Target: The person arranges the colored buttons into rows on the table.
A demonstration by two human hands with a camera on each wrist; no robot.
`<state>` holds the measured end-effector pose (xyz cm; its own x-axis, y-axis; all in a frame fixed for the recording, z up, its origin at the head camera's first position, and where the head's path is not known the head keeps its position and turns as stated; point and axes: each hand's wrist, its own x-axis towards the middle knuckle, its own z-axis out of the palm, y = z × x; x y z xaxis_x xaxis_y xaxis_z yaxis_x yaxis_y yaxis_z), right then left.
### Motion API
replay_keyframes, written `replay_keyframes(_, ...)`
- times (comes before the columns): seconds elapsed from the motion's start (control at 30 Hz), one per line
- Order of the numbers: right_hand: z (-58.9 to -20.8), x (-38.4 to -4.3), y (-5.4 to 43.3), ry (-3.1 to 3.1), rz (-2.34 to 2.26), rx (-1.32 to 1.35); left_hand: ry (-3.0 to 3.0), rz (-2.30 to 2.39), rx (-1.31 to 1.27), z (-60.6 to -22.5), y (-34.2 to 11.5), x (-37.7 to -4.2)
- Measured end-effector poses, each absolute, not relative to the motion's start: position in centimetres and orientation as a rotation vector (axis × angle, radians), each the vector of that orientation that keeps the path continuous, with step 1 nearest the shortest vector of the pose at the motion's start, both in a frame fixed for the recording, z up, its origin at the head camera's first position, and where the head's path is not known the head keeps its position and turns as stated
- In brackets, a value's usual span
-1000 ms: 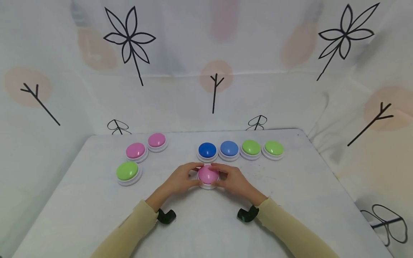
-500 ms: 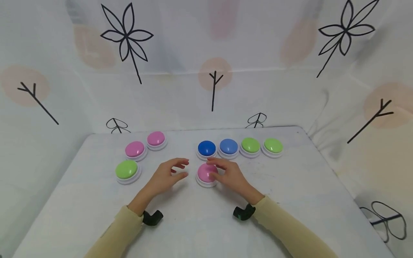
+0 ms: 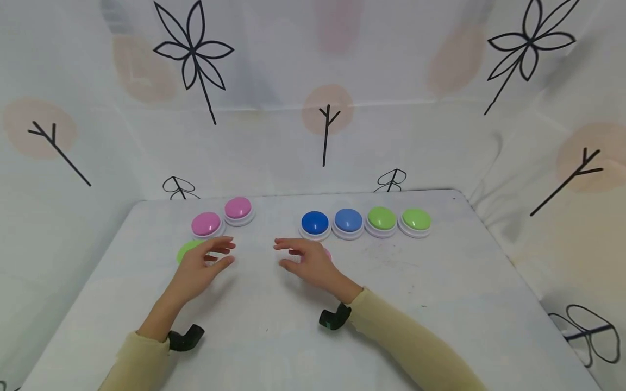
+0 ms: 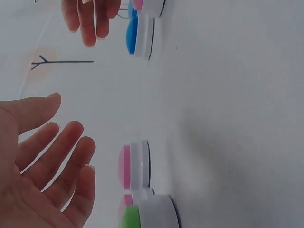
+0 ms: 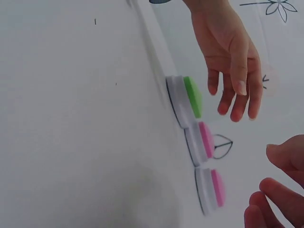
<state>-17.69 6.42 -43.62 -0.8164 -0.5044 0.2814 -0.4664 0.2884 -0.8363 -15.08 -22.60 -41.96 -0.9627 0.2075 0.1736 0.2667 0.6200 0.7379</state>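
My left hand [image 3: 198, 271] hovers in front of the green push button [image 3: 187, 251] at the left, partly hiding it. Its fingers are relaxed and hold nothing; in the left wrist view the palm and spread fingers [image 4: 78, 161] show bare. Over the middle of the table my right hand [image 3: 313, 263] hangs with loosely bent fingers, holding nothing. It covers most of a pink push button [image 3: 328, 253]. Behind the left hand sit two more pink buttons, one nearer [image 3: 206, 224] and one farther back [image 3: 238, 208]. All buttons have round white bases.
A row at the back holds a dark blue button [image 3: 315, 223], a lighter blue button [image 3: 349, 220] and two green buttons, one inner [image 3: 382, 218] and one outer [image 3: 417, 219]. They stand on a white table [image 3: 274, 336]. A patterned cloth [image 3: 274, 146] rises behind it.
Both hands have let go of the middle pink button. The left hand has moved left to the green button, and the right hand has shifted left across the pink one.
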Motion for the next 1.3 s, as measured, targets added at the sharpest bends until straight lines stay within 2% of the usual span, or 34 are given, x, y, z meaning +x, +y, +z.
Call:
replay_keyframes(0.3,-43.9,-18.5,1.7,2.362,-1.602,-0.853,-2.745,-1.125,-0.176,-41.7,-28.0,-14.0)
replay_keyframes(0.5,-44.6,-19.1,-1.2,2.303,-1.612,-0.828,-2.783,-1.193,-0.098,-42.1,-30.7,-14.5)
replay_keyframes(0.93,-45.5,-20.5,-6.1,2.291,-1.628,-0.736,-2.946,-1.365,-0.288,-43.0,-32.7,-17.3)
replay_keyframes(1.3,-46.9,-20.6,-10.3,2.342,-1.486,-0.784,-2.981,-1.527,-0.208,-44.0,-34.1,-18.0)
